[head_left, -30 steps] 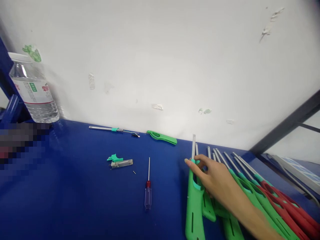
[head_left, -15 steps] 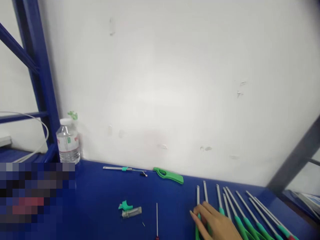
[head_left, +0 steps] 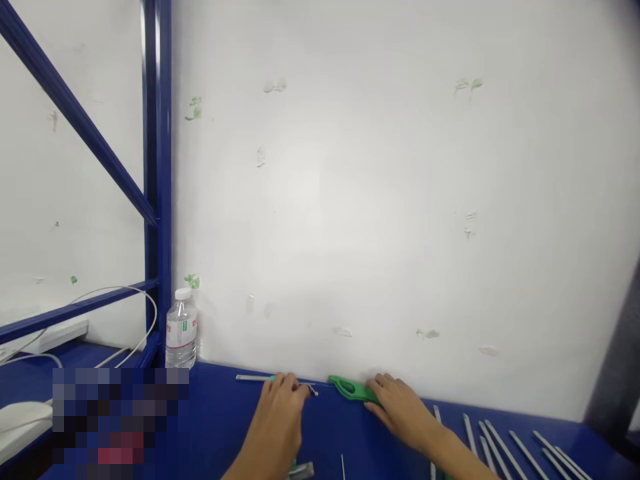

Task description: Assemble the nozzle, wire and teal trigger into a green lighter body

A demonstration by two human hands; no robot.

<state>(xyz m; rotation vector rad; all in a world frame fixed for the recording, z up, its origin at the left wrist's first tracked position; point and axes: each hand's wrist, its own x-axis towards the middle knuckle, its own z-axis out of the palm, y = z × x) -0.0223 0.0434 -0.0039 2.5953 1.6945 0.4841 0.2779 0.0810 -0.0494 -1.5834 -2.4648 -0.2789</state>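
My left hand [head_left: 280, 417] reaches to the back of the blue table. Its fingers are curled over a slim metal lighter tube [head_left: 251, 378] with a teal piece on it, whose middle they hide. A small black part with a thin wire [head_left: 313, 391] shows beside the fingertips. My right hand [head_left: 400, 410] closes its fingers and thumb round the right end of a green lighter handle shell [head_left: 347, 388], which lies near the wall. A clear plastic tank piece [head_left: 301, 471] lies by my left wrist, partly cut off by the frame edge.
Several long lighters [head_left: 500, 447] lie at the right, their metal tubes pointing toward the wall. A thin screwdriver shaft [head_left: 343, 467] shows at the bottom edge. A water bottle [head_left: 181, 333] stands at the left by the blue rack post [head_left: 164, 167], with white cables [head_left: 150, 320] beyond.
My right hand has left the lighters at the right and moved left to the green handle shell. My left hand has come into view at the metal tube. The view has tilted up.
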